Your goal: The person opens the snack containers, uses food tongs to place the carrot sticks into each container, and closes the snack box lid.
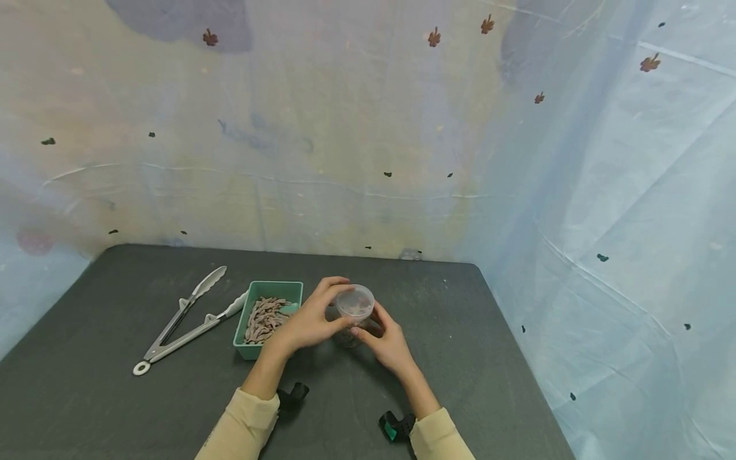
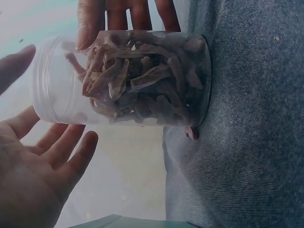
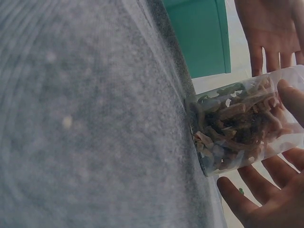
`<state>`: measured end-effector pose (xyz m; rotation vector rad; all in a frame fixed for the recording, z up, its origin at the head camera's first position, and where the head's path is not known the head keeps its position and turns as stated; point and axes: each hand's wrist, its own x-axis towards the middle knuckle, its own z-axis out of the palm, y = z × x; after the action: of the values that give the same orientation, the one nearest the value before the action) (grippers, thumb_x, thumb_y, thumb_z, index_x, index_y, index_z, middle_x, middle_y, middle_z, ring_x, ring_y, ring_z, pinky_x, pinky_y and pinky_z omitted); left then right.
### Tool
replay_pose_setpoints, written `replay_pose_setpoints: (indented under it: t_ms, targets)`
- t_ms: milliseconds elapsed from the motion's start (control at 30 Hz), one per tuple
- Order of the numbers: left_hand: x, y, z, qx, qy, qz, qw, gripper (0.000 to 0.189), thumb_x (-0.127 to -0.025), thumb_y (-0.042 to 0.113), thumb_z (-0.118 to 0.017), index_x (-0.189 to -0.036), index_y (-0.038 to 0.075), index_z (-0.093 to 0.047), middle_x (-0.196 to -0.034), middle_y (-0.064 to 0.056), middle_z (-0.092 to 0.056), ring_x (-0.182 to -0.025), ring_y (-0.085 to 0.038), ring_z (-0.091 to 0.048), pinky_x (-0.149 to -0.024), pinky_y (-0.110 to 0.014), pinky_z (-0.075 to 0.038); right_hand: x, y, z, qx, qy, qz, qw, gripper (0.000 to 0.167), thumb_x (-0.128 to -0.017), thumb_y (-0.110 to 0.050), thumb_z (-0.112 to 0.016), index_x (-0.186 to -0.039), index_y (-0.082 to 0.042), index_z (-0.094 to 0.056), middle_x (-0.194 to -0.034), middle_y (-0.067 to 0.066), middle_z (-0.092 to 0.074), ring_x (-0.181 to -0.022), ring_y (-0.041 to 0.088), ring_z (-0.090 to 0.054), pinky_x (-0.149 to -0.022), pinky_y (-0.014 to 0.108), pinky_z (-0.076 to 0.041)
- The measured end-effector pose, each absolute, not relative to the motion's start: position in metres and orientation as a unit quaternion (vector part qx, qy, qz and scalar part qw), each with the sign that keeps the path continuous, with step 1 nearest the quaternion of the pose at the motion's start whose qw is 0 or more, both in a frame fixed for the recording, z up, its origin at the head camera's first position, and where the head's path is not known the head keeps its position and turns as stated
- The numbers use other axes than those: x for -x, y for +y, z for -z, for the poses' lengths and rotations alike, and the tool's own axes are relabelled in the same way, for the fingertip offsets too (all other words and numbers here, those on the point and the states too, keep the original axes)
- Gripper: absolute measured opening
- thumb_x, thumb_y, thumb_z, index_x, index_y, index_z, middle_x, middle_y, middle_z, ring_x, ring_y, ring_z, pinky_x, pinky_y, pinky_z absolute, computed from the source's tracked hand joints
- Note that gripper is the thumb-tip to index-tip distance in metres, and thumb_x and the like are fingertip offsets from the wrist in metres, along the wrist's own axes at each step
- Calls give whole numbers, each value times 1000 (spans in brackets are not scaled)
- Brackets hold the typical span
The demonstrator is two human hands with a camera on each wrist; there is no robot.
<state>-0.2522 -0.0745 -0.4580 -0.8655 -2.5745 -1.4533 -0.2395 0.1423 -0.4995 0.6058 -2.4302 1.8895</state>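
A clear plastic jar (image 2: 142,78) partly filled with brownish strip-like pieces stands upright on the dark table. Its round clear lid (image 1: 355,301) sits on top. My left hand (image 1: 310,322) is at the lid, thumb on the near side and fingers around the far side. Lower down, the thumb and fingers of my right hand (image 1: 392,344) hold the jar's body from the right. To the left, a green bin (image 1: 246,352) contains more brownish strips (image 1: 267,319). One small loose piece (image 2: 191,132) lies by the jar's base.
Spread-open tongs (image 1: 184,335) with pale handles lie left of the bin, one tip close to its rim. The dark tabletop (image 1: 477,377) reaches back to a patterned plastic curtain (image 1: 345,211). Another curtain panel (image 1: 621,306) hangs along the right side.
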Motion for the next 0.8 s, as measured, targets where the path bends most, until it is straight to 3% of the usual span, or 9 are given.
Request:
replay_pose_setpoints:
  t_ms: [367, 800]
  targets:
    - [251, -75, 458, 252, -848, 466, 27, 60, -96, 28, -79, -148, 12, -54, -149, -13, -37, -129, -34, -51, -100, -57, -50, 247, 147, 514, -208, -775, -596, 2, 73, -98, -13, -75, -162, -17, -38, -157, 10, -49, -142, 32, -50, -109, 56, -47]
    - [253, -79, 458, 299, -827, 475, 22, 56, -102, 15, -70, -153, 9, -48, -161, -12, -38, -144, -37, -44, -106, -60, -46, 228, 141, 478, -205, -775, -597, -6, 72, -98, -3, -72, -159, 3, -36, -156, 25, -47, -140, 43, -50, -107, 64, -45]
